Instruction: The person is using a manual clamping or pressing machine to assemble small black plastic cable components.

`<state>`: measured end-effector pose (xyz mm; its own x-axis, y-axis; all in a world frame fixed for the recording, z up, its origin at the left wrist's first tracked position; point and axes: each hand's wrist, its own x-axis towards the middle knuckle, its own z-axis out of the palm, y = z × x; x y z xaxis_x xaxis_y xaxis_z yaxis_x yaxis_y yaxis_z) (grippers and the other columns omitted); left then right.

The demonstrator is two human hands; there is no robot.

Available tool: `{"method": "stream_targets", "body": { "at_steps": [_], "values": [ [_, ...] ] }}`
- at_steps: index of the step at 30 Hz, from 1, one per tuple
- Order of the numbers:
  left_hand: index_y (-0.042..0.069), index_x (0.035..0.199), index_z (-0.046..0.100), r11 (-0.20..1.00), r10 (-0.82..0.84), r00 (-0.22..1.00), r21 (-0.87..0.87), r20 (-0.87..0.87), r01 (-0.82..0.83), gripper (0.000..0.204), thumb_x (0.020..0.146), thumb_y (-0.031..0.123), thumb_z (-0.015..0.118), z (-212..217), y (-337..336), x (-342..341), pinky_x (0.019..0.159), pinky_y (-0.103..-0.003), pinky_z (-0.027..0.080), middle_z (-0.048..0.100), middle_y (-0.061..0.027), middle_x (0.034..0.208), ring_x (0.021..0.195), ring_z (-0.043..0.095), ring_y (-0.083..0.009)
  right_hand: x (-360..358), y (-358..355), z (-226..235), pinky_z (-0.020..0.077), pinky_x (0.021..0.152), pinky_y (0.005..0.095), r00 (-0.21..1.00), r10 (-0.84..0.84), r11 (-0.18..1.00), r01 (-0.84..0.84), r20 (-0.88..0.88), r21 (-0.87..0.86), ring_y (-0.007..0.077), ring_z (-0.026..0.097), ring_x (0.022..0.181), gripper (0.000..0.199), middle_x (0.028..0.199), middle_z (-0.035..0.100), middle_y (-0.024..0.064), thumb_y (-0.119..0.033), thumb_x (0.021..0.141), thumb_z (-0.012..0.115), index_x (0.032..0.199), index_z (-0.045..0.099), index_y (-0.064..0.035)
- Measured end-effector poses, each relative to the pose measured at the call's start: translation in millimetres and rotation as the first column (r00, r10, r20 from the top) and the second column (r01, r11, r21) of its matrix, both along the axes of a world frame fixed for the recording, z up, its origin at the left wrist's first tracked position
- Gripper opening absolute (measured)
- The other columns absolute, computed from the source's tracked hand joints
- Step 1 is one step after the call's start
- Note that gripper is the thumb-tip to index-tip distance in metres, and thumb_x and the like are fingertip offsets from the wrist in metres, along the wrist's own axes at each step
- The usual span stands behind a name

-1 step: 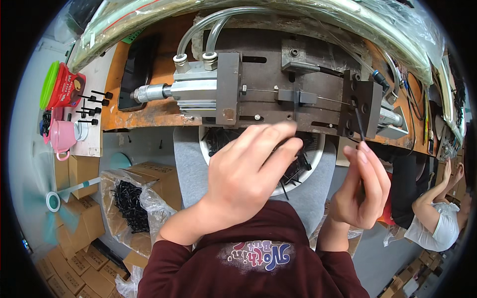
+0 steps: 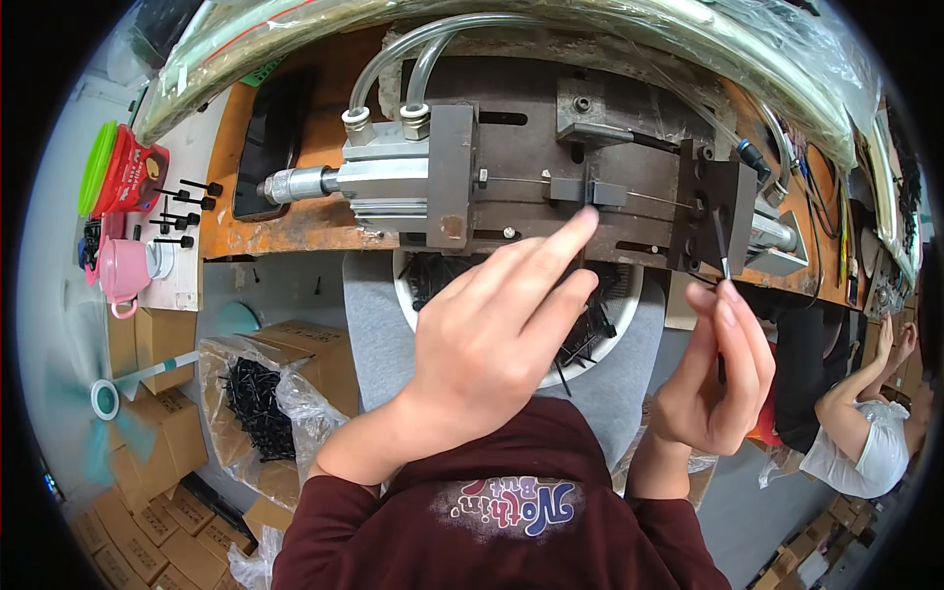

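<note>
My left hand (image 2: 492, 334) stretches up over a white bowl (image 2: 629, 295) of small black parts on my grey-covered lap. Its fingers are spread, and the index fingertip touches the lower edge of the dark metal fixture (image 2: 531, 157) at its middle clamp. I see nothing held in it. My right hand (image 2: 713, 379) pinches a thin black pin (image 2: 721, 254) between thumb and fingers. The pin points upward against the fixture's right-hand block (image 2: 723, 197). A silver air cylinder (image 2: 383, 177) with clear hoses (image 2: 413, 49) is bolted to the fixture's left side.
An orange bench (image 2: 285, 231) carries the fixture. At left are a pink cup (image 2: 123, 275), a red container (image 2: 133, 177) and loose black screws (image 2: 182, 211). A plastic bag of black parts (image 2: 256, 398) and cardboard boxes (image 2: 162, 433) sit below. Another person (image 2: 870, 428) is at right.
My left hand's fingers have stretched a little further up, so the index fingertip now reaches the fixture. The right hand and its pin have barely moved.
</note>
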<state>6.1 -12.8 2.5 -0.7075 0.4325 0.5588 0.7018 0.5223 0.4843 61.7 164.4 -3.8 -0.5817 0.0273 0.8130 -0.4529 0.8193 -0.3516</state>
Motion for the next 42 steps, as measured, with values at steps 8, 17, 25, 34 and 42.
{"method": "stream_targets", "body": {
  "at_steps": [8,17,25,34,42],
  "values": [
    [0.004,0.093,0.072,0.981,0.020,0.998,-0.192,-0.065,-0.032,0.025,0.069,0.008,0.077,1.0,8.3,-9.6,0.058,-0.027,0.050,0.069,-0.0092,0.119,0.062,0.064,-0.0161,9.8,-1.2,-3.7,0.0377,0.109,0.0515,0.984,0.069,0.919,0.002,0.166,-0.394,0.0448,0.054,0.124,0.071,0.146,0.036,0.0325,-0.046,0.104,0.034,0.149,0.022,0.0074],
    [0.005,0.094,0.072,0.981,0.018,1.000,-0.195,-0.009,-0.019,0.025,0.071,0.009,0.078,2.4,5.2,-10.8,0.056,-0.026,0.050,0.069,-0.0076,0.120,0.058,0.062,-0.0160,14.1,6.9,3.7,0.0527,0.094,0.0461,0.918,0.372,0.821,-0.257,0.136,-0.510,0.0390,0.066,0.106,0.041,0.128,0.053,0.0320,-0.012,0.082,0.077,0.112,0.053,0.0036],
    [0.008,0.095,0.073,0.943,-0.232,0.950,-0.191,0.211,0.273,0.026,0.071,0.012,0.078,9.0,-23.3,4.6,0.055,-0.027,0.049,0.071,-0.0059,0.113,0.057,0.060,-0.0165,-15.8,-3.7,14.5,0.0583,0.081,0.0341,0.922,0.185,0.983,-0.170,0.341,-0.075,0.0294,0.070,0.093,0.030,0.118,0.066,0.0220,0.006,0.068,0.078,0.097,0.069,0.0033],
    [0.007,0.097,0.071,0.876,-0.325,0.786,-0.146,0.526,0.460,0.022,0.077,0.014,0.073,-66.8,-40.0,38.9,0.066,-0.035,0.055,0.069,-0.0050,0.119,0.076,0.069,-0.0244,-37.9,-15.0,16.3,0.0450,0.054,0.0278,0.925,0.022,0.901,-0.183,0.380,0.394,0.0183,0.060,0.057,0.021,0.116,0.070,0.0108,-0.005,0.075,0.076,0.093,0.065,-0.0031],
    [0.011,0.114,0.071,0.996,-0.070,0.931,-0.025,0.358,0.085,0.039,0.076,0.015,0.078,-119.4,-51.3,47.0,0.090,-0.036,0.052,0.064,-0.0083,0.128,0.109,0.064,-0.0271,-35.3,-12.3,13.3,0.0498,0.058,0.0259,0.917,0.062,0.941,-0.184,0.393,0.282,0.0145,0.065,0.063,0.030,0.114,0.071,0.0044,-0.005,0.073,0.078,0.100,0.068,-0.0058]
  ]
}}
